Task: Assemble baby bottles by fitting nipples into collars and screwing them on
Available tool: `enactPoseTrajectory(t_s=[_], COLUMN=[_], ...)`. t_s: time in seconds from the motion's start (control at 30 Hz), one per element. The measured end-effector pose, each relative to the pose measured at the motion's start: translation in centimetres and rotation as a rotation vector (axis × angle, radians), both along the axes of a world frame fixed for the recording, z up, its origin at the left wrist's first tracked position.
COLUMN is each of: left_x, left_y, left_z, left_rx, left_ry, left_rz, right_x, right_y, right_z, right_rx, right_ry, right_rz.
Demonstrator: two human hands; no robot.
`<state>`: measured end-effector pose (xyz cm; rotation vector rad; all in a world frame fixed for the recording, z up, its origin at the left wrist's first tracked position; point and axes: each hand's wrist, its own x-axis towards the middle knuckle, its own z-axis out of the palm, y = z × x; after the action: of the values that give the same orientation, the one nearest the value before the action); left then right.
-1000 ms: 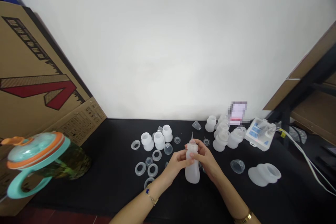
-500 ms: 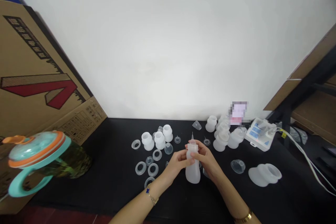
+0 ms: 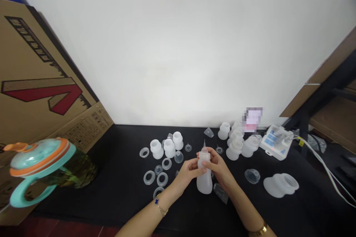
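Observation:
A frosted squeeze bottle with a thin pointed tip stands upright between both hands near the front of the table. My left hand is closed around its left side, thumb across the front. My right hand grips its upper right side, fingers behind the collar. Just right of the bottle, partly under my right forearm, lies a clear tapered cap. Left of my hands are several loose white rings and a clear dome. Farther back stand small white open-necked bottles.
More white bottles cluster at the back right beside a white case with a cable. A larger white bottle lies at right, near a clear cup-shaped piece. At left are a turquoise-lidded jug and a cardboard box.
My right forearm has shifted slightly, so more of the clear tapered cap beside the bottle shows. Both hands keep their hold on the bottle, which stays in place.

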<state>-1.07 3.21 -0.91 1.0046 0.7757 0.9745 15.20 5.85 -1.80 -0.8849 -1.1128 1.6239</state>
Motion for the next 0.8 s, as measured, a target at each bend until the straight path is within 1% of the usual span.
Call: enactPoseTrajectory(t_s=[0.27,0.53,0.8], left_x=[-0.11,-0.08,-0.06], left_y=[0.06,0.05,0.19], left_z=[-0.36,-0.21,-0.37], left_rx=[0.002,-0.006,0.014], left_ry=[0.010,0.003,-0.018], left_rz=[-0.004,0.004,-0.009], right_x=[0.14,0.17,0.20], right_y=[-0.03,-0.13,0.01], right_z=[-0.35,0.14,-0.42], right_rx=[-0.005,-0.002,0.010], right_ry=[0.027,0.001,0.017], right_rz=[0.008,0.027,0.025])
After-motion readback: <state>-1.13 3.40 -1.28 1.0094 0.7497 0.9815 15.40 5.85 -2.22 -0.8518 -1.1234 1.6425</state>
